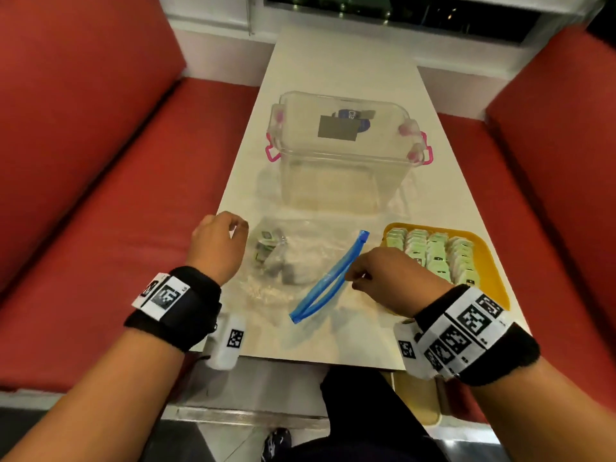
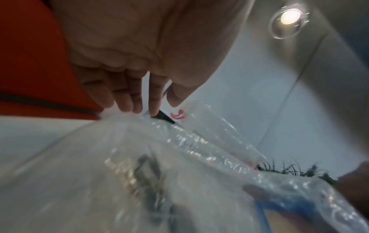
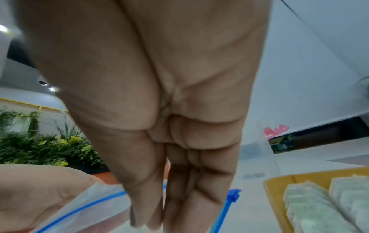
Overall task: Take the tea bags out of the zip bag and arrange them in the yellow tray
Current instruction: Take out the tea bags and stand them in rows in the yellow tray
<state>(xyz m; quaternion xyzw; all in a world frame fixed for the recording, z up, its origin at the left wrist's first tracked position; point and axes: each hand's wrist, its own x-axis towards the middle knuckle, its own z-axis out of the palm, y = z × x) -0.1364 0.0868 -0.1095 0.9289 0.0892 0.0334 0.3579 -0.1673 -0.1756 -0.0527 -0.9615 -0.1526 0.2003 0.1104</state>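
Right hand [image 1: 383, 278] pinching blue zip edge of zip bag [image 1: 293, 271], lying open on surface [image 1: 333, 68]. Left hand [image 1: 216, 248] gripping bag's closed end. Few tea bags [image 1: 266, 245] sitting inside. Rows filling yellow tray [image 1: 490, 261] at right. Clear lidded box [image 1: 343, 155] standing beyond.

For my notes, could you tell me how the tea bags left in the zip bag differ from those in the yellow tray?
The tea bags in the zip bag are few and lie jumbled; the tea bags in the yellow tray are many and stand in neat rows. The first sit under clear plastic, the second uncovered. Both show pale green wrappers.
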